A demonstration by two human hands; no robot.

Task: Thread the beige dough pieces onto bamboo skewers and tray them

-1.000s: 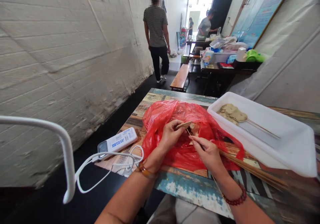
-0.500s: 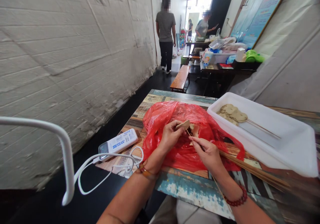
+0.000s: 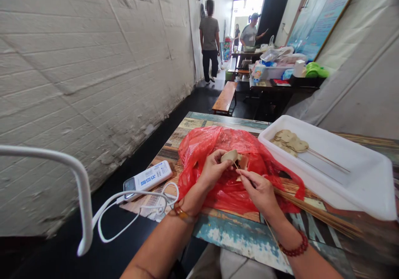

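My left hand (image 3: pixel 213 167) pinches a tan food slice (image 3: pixel 230 155) over an open red plastic bag (image 3: pixel 202 146) on the table. My right hand (image 3: pixel 258 189) is closed on a thin bamboo skewer (image 3: pixel 237 167) whose tip meets the slice. More tan pieces show inside the bag beside the slice. A white tray (image 3: pixel 358 175) to the right holds skewered slices (image 3: pixel 289 141) at its far end.
A bundle of bare skewers (image 3: pixel 324 216) lies on the painted wooden table (image 3: pixel 230 233) under the tray's near edge. A white power bank (image 3: pixel 146 179) with a cable sits at the left. A white wall runs along the left. People stand far down the aisle by benches and tables.
The slice in my left hand has turned a little and risen on the skewer tip. The person in the striped shirt has walked farther away down the aisle.
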